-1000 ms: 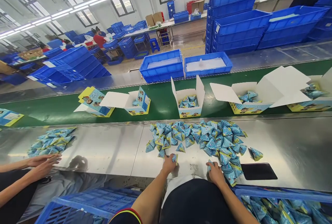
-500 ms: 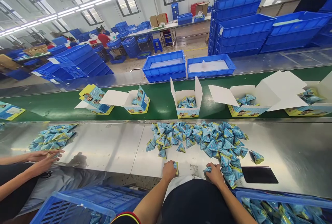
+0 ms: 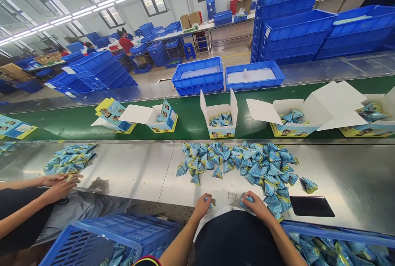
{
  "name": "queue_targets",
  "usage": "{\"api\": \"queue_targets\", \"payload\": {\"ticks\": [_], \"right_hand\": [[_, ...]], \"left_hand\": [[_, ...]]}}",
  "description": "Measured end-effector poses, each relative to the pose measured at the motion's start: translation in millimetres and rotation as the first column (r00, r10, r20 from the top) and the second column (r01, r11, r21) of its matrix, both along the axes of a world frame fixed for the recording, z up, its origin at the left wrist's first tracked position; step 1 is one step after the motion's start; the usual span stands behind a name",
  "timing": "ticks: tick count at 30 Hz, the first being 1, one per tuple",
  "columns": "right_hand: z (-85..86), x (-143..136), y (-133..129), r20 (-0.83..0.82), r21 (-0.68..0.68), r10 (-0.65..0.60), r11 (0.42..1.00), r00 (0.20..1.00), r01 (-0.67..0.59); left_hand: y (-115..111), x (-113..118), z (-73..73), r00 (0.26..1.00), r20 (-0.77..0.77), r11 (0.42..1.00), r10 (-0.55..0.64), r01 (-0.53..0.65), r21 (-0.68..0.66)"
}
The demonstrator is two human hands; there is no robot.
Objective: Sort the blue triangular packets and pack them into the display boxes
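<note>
— What do the two hands hold at this moment?

— The left hand has its fingers curled together around one small blue triangular packet at the near edge of the steel table. The right hand is closed on another packet in the same way; only a corner shows between its fingers. The big pile of packets lies just beyond both sets of fingertips.

— How will such a packet handle, in your opinion?

— I judge it very light, a soft foil pouch with some air inside. The film looks glossy, so it may slip, and hard squeezing could crush what is inside. The best hold seems to be at a sealed edge or corner, pinched between thumb and fingers.

— What else is near?

— An open carton with packets stands on the green belt, well beyond the fingertips. A black flat thing lies to the right of the right hand. A co-worker's hands work at a separate pile.
</note>
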State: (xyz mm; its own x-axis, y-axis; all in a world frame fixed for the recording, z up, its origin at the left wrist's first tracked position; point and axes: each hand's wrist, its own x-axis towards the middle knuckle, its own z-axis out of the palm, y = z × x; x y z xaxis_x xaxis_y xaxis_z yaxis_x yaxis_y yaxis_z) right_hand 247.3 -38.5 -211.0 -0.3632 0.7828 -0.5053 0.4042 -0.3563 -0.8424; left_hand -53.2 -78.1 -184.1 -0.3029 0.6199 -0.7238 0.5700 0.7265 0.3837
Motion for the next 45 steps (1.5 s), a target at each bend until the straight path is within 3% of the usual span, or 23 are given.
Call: {"api": "queue_targets", "payload": {"ticks": [5,9,12,14,16,18,20,23,24,26,27,29,31,34,37,41,45], "right_hand": [[60.6,16,7,-0.087,0.049,0.112,0.993,0.990,-0.108],[120.8,36,26,-0.161,0.149,0.107,0.985,0.981,-0.083],[165.2,55,38,-0.286,0.100,0.085,0.993,0.954,-0.059],[188.5,63,42,-0.564,0.029,0.081,0.997,0.822,-0.078],[202.5,64,44,-0.775,-0.036,0.038,0.994,0.631,-0.105],[205.6,59,45,-0.816,-0.069,0.020,0.989,0.577,-0.131],[199.7,50,44,-0.814,-0.065,0.056,0.980,0.578,-0.187],[183.7,38,35,-0.908,-0.026,0.125,0.936,0.400,-0.351],[178.5,36,31,-0.918,-0.040,0.113,0.927,0.380,-0.372],[169.5,32,24,-0.891,-0.105,0.075,0.925,0.447,-0.364],[165.7,31,22,-0.886,-0.119,0.066,0.924,0.459,-0.363],[158.5,31,19,-0.927,-0.094,0.068,0.911,0.370,-0.403],[151.1,31,18,-0.949,-0.078,0.069,0.894,0.307,-0.442],[137.8,29,14,-0.879,-0.189,0.054,0.873,0.474,-0.450],[120.9,22,2,-0.821,-0.306,0.009,0.837,0.571,-0.453],[104.9,16,-15,-0.740,-0.397,-0.134,0.878,0.659,-0.268],[106.8,23,-17,-0.709,-0.393,-0.183,0.905,0.681,-0.166]], "left_hand": [[15,10,41.2,0.943,0.313,0.993,0.114,-0.114,-0.018],[41,16,98.9,0.846,0.513,0.977,0.147,-0.206,0.061],[63,18,147.7,0.769,0.630,0.955,0.109,-0.258,0.149],[74,18,175.8,0.627,0.779,0.952,0.014,-0.247,0.182],[81,17,196.0,0.482,0.870,0.972,-0.102,-0.136,0.190],[84,15,206.8,0.469,0.865,0.983,-0.180,0.063,0.171],[83,15,209.8,0.481,0.852,0.974,-0.206,0.188,0.130],[80,16,207.2,0.431,0.888,0.984,-0.160,0.136,0.111],[79,17,205.8,0.437,0.888,0.989,-0.142,0.109,0.105],[78,21,202.1,0.438,0.892,0.993,-0.114,0.071,0.093],[77,24,199.6,0.400,0.911,0.994,-0.104,0.057,0.088],[76,29,193.2,0.272,0.959,0.997,-0.078,0.032,0.072],[74,35,185.0,0.232,0.972,0.997,-0.047,0.074,0.031],[71,46,172.3,0.304,0.953,0.987,0.017,0.147,-0.064],[68,54,162.7,0.256,0.965,0.992,0.061,0.092,-0.088],[65,55,152.8,0.284,0.951,0.985,0.122,0.081,-0.150],[65,50,144.0,0.107,0.983,0.988,0.152,-0.027,-0.150]]}}
